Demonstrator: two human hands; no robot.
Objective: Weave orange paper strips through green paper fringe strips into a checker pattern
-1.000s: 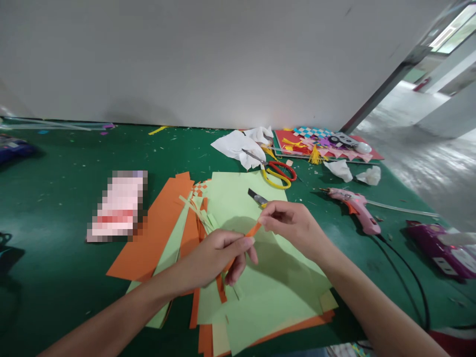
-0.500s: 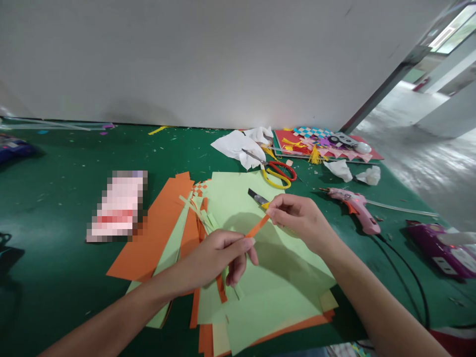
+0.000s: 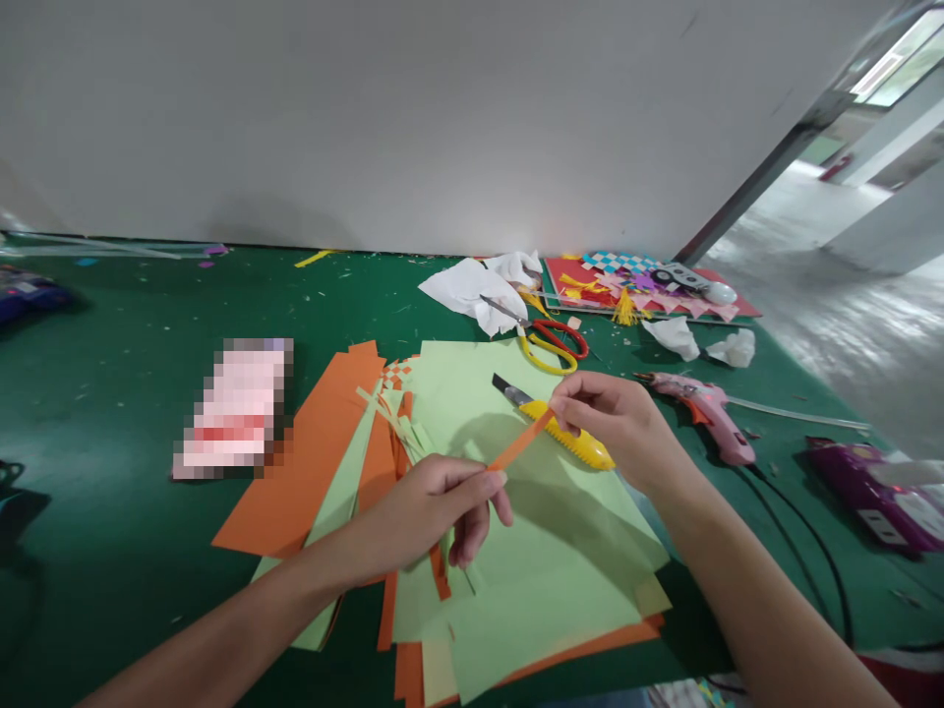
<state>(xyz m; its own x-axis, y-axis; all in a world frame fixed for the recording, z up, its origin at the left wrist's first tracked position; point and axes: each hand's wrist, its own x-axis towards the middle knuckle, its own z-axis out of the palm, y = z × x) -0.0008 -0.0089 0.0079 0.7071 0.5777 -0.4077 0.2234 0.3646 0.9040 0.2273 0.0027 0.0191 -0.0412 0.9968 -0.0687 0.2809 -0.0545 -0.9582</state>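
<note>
A narrow orange paper strip (image 3: 520, 444) stretches between my two hands above light green paper sheets (image 3: 560, 580). My left hand (image 3: 457, 506) pinches its lower end between thumb and forefinger, the other fingers curled loosely below. The upper end is pinched in the fingertips of my right hand (image 3: 601, 418). Beneath and beside the right hand a yellow utility knife (image 3: 575, 438) lies on the green sheet, its dark blade pointing up and left. Cut green strips (image 3: 404, 425) and orange paper (image 3: 310, 457) lie left of my left hand, which partly covers them.
Scissors (image 3: 564, 339) with red and yellow handles lie past the sheets. To the right are a pink glue gun (image 3: 704, 413) with a cord and a purple device (image 3: 877, 497). Crumpled white paper (image 3: 472, 290) and a red board (image 3: 557, 285) with decorations are near the wall.
My right hand has moved right and slightly up, still pinching the strip. More of the strip and the yellow knife handle now show. My left hand has stayed put.
</note>
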